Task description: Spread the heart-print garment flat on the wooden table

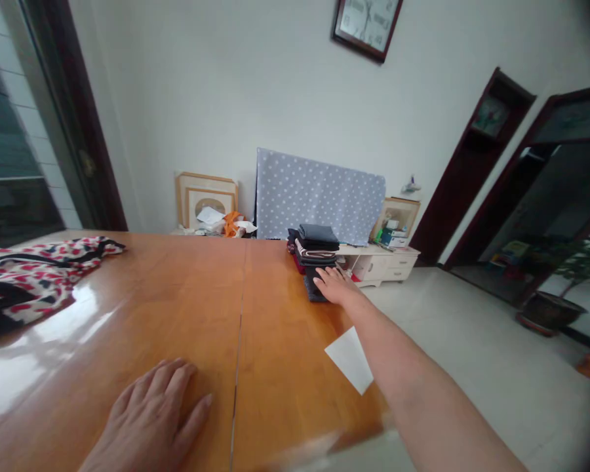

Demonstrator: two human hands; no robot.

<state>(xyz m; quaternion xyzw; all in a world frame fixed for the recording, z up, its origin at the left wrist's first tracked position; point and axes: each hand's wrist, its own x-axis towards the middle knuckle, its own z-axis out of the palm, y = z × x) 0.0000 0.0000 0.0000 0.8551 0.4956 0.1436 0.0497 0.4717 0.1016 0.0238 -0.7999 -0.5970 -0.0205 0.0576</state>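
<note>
On the wooden table [191,295], my left hand [150,410] lies flat near the front edge, fingers stretched and thumb apart, holding nothing. My right arm reaches far across the right side. At its end my right hand [333,283] rests with fingers spread on a dark folded garment [315,290], just in front of a stack of folded clothes [317,246]. The stack has grey, black and striped layers. A white sheet of paper [350,359] lies by the table's right edge, partly behind my forearm.
A patterned garment [34,278] in red, white and black lies loose at the table's left. Beyond the table stand a dotted cloth-covered object [319,193], a white low cabinet [386,267] and framed pictures [206,196]. A potted plant [553,308] stands on the floor at right.
</note>
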